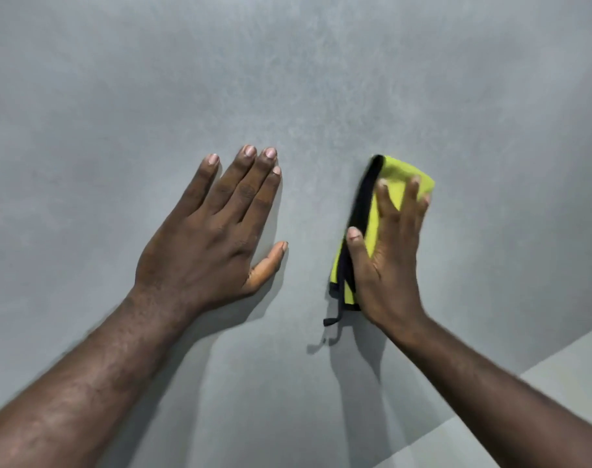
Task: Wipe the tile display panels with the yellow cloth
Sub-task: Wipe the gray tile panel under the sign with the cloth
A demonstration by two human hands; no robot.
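Panel (288, 79): mottled grey tile surface filling most of the view.
Left hand (213, 231): released, palm flat on the panel, fingers straight and pointing toward 1 o'clock.
Cloth (401, 171): yellow, folded, lying against the panel at 3 o'clock from the left hand, apart from it.
Trim (362, 197): black edge along the cloth's 9 o'clock side; a loose tail (335, 315) hangs at 7 o'clock.
Right hand (386, 265): blurred, fingers spread straight, pressing the cloth flat.
Paler surface (565, 366): at 5 o'clock.

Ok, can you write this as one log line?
left hand flat on grey tile panel | right hand presses folded yellow cloth with black edge on panel | step: wiping
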